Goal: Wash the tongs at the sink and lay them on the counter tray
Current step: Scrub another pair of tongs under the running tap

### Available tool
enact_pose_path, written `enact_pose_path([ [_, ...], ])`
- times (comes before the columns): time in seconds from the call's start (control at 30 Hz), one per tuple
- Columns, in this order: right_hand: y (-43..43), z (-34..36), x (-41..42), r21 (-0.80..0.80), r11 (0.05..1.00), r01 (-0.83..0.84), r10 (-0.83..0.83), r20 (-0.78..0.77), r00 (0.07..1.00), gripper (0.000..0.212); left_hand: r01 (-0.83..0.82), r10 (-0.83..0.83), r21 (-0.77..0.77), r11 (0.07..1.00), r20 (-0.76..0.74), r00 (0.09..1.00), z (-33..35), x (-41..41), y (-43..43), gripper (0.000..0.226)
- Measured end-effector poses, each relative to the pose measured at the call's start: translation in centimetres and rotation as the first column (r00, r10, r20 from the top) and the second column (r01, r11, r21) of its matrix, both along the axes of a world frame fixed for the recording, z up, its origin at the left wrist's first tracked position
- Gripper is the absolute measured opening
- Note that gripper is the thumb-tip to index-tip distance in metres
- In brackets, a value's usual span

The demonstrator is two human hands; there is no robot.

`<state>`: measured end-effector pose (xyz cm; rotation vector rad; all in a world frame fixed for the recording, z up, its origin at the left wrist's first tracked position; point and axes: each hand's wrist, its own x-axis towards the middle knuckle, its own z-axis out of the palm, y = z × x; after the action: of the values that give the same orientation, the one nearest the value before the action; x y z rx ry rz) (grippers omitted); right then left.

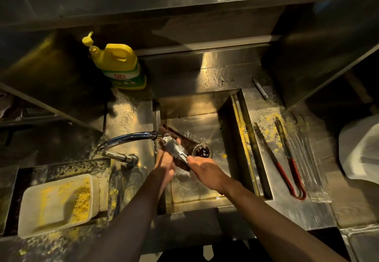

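Note:
A pair of metal tongs [174, 148] is held over the steel sink [225, 130], its tip right under the faucet spout [131, 137]. My left hand [164, 164] grips the tongs from below, fingers curled round the arms. My right hand [205, 167] pinches the lower end of the tongs from the right. Water splashes in the basin near the drain [202, 150]. A second pair of tongs with red handles [287, 159] lies open on the wet counter to the right of the sink.
A yellow dish-soap bottle [119, 64] stands behind the faucet at the back left. A white plastic tub [57, 204] with yellow crumbs sits front left. A white container [361, 153] is at the far right. Yellow crumbs cover the counter.

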<state>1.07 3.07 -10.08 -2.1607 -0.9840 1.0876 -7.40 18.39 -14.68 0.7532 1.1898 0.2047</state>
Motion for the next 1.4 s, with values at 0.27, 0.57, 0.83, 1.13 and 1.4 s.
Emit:
enact_pose_path([
  [0.27, 1.9, 0.9, 0.9, 0.015, 0.999, 0.042, -0.041, -0.057, 0.998, 0.014, -0.121, 0.118, 0.039, 0.992, 0.061, 0.991, 3.9, 2.7, -0.9, 0.018],
  [0.57, 1.0, 2.0, 2.2, -0.109, 0.994, -0.024, 0.013, -0.099, 0.995, 0.057, 0.094, -0.097, 0.077, 0.993, 0.035, 0.995, 3.9, 1.1, 0.4, 0.031],
  [0.83, 0.3, 2.2, 2.8, -0.170, 0.985, 0.014, -0.065, -0.302, 0.951, 0.035, 0.118, -0.114, 0.086, 0.989, -0.054, 0.992, 4.5, 0.7, 1.6, 0.029],
  [1.13, -0.6, 2.4, 4.0, -0.237, 0.970, -0.054, 0.029, -0.109, 0.994, 0.044, 0.207, -0.204, 0.146, 0.967, -0.034, 0.978, 4.6, -0.2, 1.2, 0.018],
  [1.4, -1.9, 1.6, 3.0, -0.266, 0.962, 0.061, -0.085, -0.082, 0.993, 0.055, 0.069, -0.054, -0.141, 0.988, 0.110, 0.993, 5.1, -0.5, -0.5, 0.016],
])
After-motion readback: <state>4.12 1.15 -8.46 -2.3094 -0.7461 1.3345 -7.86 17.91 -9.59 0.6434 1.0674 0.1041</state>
